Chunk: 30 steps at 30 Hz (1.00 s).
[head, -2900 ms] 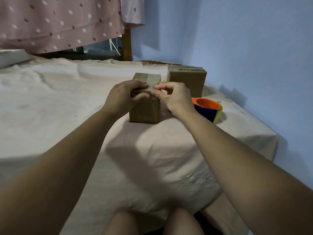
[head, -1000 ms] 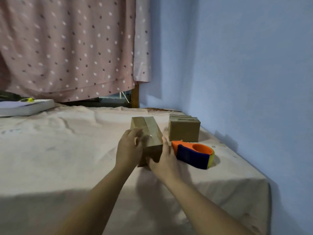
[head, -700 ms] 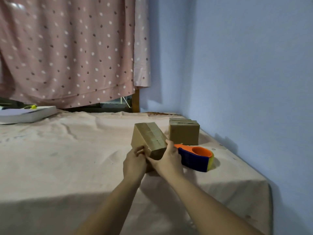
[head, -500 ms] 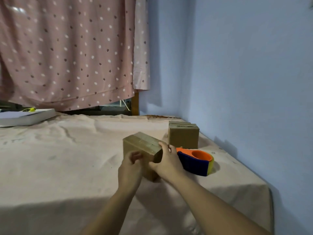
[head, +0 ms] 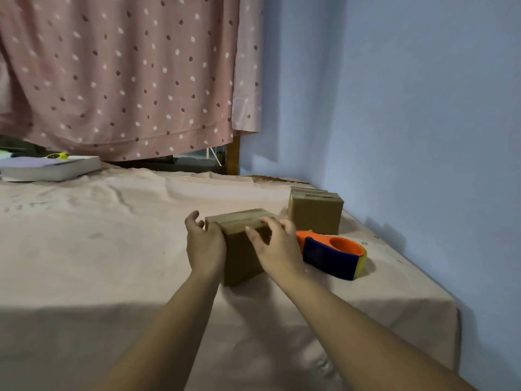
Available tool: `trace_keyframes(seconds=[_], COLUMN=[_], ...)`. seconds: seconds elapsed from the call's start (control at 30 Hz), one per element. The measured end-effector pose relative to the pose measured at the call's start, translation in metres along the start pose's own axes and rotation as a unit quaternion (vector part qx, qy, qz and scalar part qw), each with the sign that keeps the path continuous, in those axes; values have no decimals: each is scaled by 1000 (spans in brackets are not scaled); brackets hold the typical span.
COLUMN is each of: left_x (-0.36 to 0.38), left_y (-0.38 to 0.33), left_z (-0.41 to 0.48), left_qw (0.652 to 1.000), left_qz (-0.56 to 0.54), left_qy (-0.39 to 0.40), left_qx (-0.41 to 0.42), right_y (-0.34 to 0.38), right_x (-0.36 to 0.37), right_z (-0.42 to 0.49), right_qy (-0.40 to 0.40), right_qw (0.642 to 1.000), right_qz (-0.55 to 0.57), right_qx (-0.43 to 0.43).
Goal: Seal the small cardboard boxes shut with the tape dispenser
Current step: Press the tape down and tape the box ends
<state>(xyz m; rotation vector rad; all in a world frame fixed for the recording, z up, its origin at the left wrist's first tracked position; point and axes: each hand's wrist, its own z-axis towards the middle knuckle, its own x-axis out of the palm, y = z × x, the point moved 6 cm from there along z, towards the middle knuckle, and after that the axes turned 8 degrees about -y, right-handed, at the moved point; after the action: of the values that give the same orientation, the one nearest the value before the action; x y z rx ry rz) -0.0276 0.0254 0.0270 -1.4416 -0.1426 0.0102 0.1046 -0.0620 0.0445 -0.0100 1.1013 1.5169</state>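
Observation:
A small cardboard box (head: 239, 261) sits on the pink sheet, its top face showing a seam between two flaps. My left hand (head: 205, 246) holds its left side, thumb on the near face and fingers round the corner. From the right, my right hand (head: 277, 249) grips it with fingers curled over the top front edge. The orange, blue and yellow tape dispenser (head: 334, 253) lies on the sheet just right of my right hand, untouched. A second small cardboard box (head: 315, 213) stands behind it near the wall.
The bed sheet (head: 98, 249) stretches wide to the left. A thick book (head: 50, 167) with a yellow object on it lies at the far left. A blue wall (head: 423, 136) runs close along the right, and the bed's corner drops off at the near right.
Both hands have turned the box over from a tilted pose and lowered it flat onto the sheet; the taped face is out of sight and a seamed face is on top.

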Motion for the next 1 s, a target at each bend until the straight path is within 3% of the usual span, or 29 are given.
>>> trace_keyframes(seconds=[0.1, 0.23, 0.3, 0.4, 0.53, 0.63, 0.73, 0.9, 1.0], left_x=[4, 2, 5, 15, 21, 27, 43, 45, 49], left_y=[6, 7, 8, 6, 3, -4, -8, -16, -17], left_z=[2, 9, 14, 10, -8, -16, -19, -11, -9], left_qw=[998, 991, 988, 982, 948, 929, 890, 878, 852], left_qz=[42, 117, 125, 109, 242, 257, 307, 348, 377], left_qy=[20, 13, 49, 116, 68, 36, 79, 70, 84], left_qx=[30, 56, 77, 103, 193, 263, 328, 321, 354], right_y=[3, -8, -14, -21, -22, -28, -36, -70, -102], right_x=[13, 14, 10, 13, 14, 3, -19, -71, -80], right_z=[-1, 11, 17, 17, 14, 15, 23, 45, 50], right_qy=[82, 82, 78, 139, 163, 147, 64, -90, -41], right_qw=[996, 996, 997, 989, 980, 985, 997, 980, 965], right_qz=[-30, -39, -27, 47, 111, 93, -10, -178, -254], right_qx=[-1, -2, -4, 24, 5, -10, -52, -12, 50])
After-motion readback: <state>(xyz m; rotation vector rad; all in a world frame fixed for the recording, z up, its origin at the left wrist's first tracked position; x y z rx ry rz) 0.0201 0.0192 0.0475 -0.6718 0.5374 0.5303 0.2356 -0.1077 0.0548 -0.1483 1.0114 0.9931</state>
